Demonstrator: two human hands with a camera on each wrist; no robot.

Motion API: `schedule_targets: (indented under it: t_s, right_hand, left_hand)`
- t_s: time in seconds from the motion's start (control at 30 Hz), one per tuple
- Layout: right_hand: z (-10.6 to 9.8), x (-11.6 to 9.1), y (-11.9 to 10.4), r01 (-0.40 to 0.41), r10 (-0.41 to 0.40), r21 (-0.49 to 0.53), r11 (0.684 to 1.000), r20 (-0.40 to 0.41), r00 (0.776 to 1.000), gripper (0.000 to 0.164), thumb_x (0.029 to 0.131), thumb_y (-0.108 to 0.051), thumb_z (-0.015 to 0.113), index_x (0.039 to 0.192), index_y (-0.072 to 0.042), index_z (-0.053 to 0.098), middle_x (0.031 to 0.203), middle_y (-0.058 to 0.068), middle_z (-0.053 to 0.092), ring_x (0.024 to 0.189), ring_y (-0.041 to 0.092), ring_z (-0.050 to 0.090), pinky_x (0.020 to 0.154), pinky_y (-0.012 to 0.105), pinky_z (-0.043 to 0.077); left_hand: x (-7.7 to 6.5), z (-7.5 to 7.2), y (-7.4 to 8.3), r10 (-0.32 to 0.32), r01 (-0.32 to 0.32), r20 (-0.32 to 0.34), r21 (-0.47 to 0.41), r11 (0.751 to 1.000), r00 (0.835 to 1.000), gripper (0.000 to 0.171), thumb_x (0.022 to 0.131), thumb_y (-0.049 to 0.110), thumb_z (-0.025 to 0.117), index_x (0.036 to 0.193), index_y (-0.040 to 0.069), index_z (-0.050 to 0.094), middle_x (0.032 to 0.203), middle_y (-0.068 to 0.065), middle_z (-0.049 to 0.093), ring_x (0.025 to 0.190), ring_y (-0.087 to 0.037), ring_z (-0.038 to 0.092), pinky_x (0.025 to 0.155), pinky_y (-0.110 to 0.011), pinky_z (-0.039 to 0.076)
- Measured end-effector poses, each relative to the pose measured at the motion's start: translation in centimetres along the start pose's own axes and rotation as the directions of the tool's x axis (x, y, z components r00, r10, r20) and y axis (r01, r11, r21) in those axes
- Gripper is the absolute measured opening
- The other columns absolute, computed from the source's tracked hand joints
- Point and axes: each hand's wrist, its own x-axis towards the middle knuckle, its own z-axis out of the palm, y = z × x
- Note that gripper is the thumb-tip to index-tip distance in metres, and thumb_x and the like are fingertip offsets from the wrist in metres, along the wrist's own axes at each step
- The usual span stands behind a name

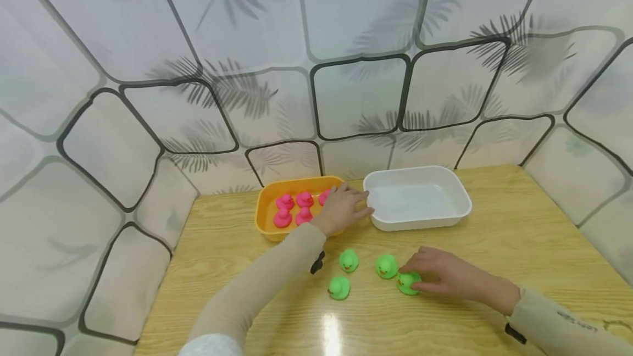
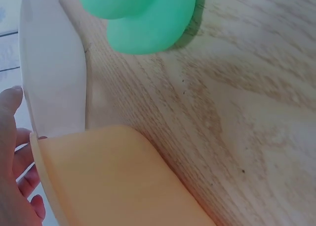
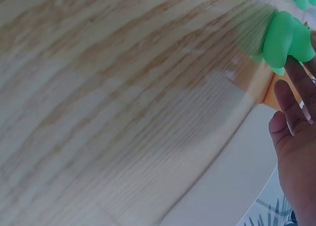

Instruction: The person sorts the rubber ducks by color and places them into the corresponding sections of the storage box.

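My right hand (image 1: 447, 272) grips a green rubber duck (image 1: 408, 284) near the front of the table, fingers on its far side and thumb on its near side. In the right wrist view, fingertips meet the duck (image 3: 284, 40). Just left of it sits another green duck (image 1: 386, 266); two more, one green duck (image 1: 348, 260) behind the other (image 1: 338, 288), lie further left. My left hand (image 1: 343, 207) reaches over the right end of an orange tray (image 1: 261, 218) holding several pink ducks (image 1: 284, 202). Its fingers extend loosely toward a white tray (image 1: 417, 223).
The wooden table (image 1: 222, 279) carries both trays side by side at its back edge. Behind and at the sides stands a light curtain (image 1: 361, 98) with stone outlines and leaf prints. A small black device (image 1: 318, 262) is strapped at the left wrist.
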Motion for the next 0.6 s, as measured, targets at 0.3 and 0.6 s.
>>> schedule_targets:
  t_s: [0.3,0.6]
  right_hand:
    - [0.09,0.17,0.03,0.028,-0.028,-0.054,0.998,-0.004,1.000,0.026,0.095,-0.027,0.078,0.118,-0.016,0.076,0.110,-0.012,0.073,0.096,0.005,0.061,0.080,0.027,0.054]
    - [-0.39,0.35,0.10,0.036,-0.036,-0.050,0.998,-0.005,0.999,0.023,0.090,-0.025,0.082,0.112,-0.019,0.077,0.105,-0.014,0.073,0.092,0.003,0.060,0.077,0.024,0.052]
  left_hand:
    - [0.23,0.25,0.17,-0.020,0.020,-0.005,0.005,1.000,1.000,0.061,0.102,0.059,0.057,0.147,0.018,0.062,0.143,-0.002,0.065,0.127,-0.024,0.053,0.102,-0.043,0.042]
    - [0.36,0.35,0.14,-0.038,0.038,0.000,-0.028,0.999,0.999,0.062,0.101,0.059,0.059,0.148,0.018,0.061,0.144,-0.001,0.065,0.128,-0.025,0.052,0.097,-0.039,0.042]
